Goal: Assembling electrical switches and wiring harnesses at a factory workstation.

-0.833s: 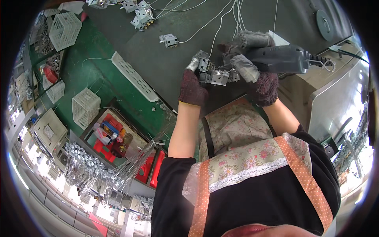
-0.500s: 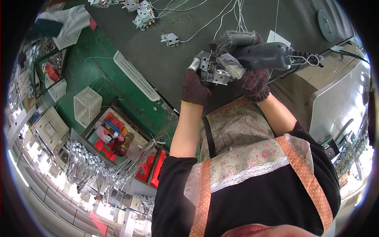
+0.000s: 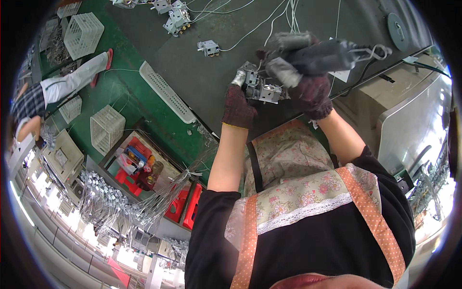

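My left hand [image 3: 238,105], in a dark maroon knit glove with silvery tape at a fingertip, grips small boxy metal switch-like units at the near part of the dark table. One metal unit [image 3: 271,94] lies nearest me, with another unit [image 3: 251,78] just beyond it. My right hand [image 3: 312,94], gloved alike with grey wrapping on the fingers, is closed round a dark grey power tool [image 3: 325,58] that looks like an electric screwdriver. A wire hanging loop [image 3: 373,52] sticks out at its right end. The tool's tip is hidden by my fingers, and motion blurs it.
A single wired unit [image 3: 209,47] rests farther left on the table, below a cluster of units [image 3: 177,19]. A round grey disc [image 3: 397,32] is at the right edge. Left are a white perforated strip [image 3: 166,94], a basket [image 3: 107,129] and a walking person [image 3: 72,82].
My right hand has turned, and the power tool's looped end has swung upward and a little left. The left hand has hardly moved. The other person has come more fully into view at the left.
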`<state>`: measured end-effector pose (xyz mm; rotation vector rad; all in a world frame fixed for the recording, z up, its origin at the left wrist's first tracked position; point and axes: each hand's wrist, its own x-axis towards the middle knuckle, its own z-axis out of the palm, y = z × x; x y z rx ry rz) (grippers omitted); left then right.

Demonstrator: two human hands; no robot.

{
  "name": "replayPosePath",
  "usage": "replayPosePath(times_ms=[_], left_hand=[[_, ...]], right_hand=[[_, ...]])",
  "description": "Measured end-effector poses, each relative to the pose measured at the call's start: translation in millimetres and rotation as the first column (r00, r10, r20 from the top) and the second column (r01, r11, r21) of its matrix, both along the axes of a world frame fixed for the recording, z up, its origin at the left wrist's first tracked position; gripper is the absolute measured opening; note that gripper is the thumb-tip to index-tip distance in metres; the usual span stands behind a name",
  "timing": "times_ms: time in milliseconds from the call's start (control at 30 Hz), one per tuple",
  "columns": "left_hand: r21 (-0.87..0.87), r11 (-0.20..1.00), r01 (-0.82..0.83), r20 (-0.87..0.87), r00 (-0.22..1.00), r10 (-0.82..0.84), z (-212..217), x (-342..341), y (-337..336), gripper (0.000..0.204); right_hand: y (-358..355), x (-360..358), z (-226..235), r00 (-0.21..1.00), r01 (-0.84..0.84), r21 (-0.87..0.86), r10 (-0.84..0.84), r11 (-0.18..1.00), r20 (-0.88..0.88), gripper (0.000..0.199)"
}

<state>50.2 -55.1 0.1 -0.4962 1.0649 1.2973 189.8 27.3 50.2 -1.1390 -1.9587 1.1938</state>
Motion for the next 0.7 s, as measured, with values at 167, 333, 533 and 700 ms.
replayPosePath(times_ms=[167, 333, 533, 700], left_hand=[[-0.601, 0.652, 0.463, -0.795, -0.429, -0.429, -28.0, -12.9, -27.7, 0.02], [-0.364, 0.899, 0.245, -0.805, -0.568, -0.172, 28.6, -26.9, 12.2, 0.03], [-0.524, 0.805, 0.278, -0.562, -0.823, -0.082, 10.4, -88.3, 39.0, 0.038], [-0.582, 0.648, 0.491, -0.761, -0.609, -0.222, 6.8, -72.9, 23.1, 0.03]], right_hand=[[11.7, -2.1, -9.6, 0.852, -0.015, -0.368, -0.181, 0.93, -0.492, 0.043], [16.3, -15.0, -24.3, 0.879, 0.123, -0.36, -0.27, 0.925, -0.394, 0.033], [11.3, -15.0, -15.8, 0.871, 0.069, -0.401, -0.251, 0.913, -0.423, 0.032], [20.9, -16.2, -4.7, 0.883, 0.131, -0.302, -0.25, 0.944, -0.397, 0.032]])
